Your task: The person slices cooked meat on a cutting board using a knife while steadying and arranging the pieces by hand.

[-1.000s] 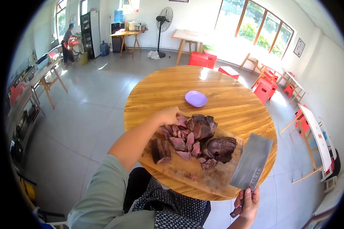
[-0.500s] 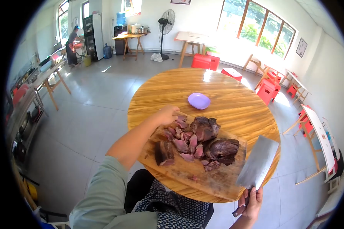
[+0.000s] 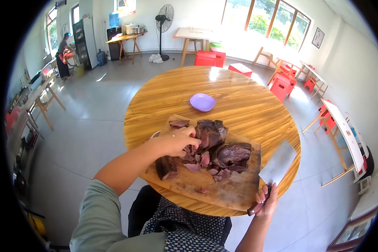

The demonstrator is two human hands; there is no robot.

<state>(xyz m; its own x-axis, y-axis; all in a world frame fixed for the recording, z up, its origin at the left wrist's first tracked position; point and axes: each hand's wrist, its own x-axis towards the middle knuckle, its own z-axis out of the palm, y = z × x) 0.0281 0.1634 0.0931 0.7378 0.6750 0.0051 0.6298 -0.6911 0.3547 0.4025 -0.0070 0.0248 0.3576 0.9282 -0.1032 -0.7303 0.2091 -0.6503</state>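
Observation:
A wooden cutting board (image 3: 235,197) carries dark cured meat: two large chunks, a smaller block (image 3: 166,168) at the left, and a heap of sliced pink meat (image 3: 192,167). My left hand (image 3: 178,141) reaches over the heap, its fingers bent and closed on meat slices, partly covering them. A single slice (image 3: 179,123) lies apart near the board's far left corner. One chunk (image 3: 212,133) sits just right of my left fingers; the other chunk (image 3: 232,156) is nearer the board's right side. My right hand (image 3: 268,201) grips a cleaver (image 3: 278,161) by its handle, blade upward beyond the board's right edge.
The board rests on a round wooden table (image 3: 164,90). A purple plate (image 3: 202,102) stands beyond the board. Red stools (image 3: 280,87) and side tables line the room. Another person (image 3: 64,54) stands at the far left, and a floor fan (image 3: 163,31) is at the back.
My left hand has moved from the board's far left edge toward me and right, onto the sliced meat. The cleaver stays in my right hand. The view has shifted slightly.

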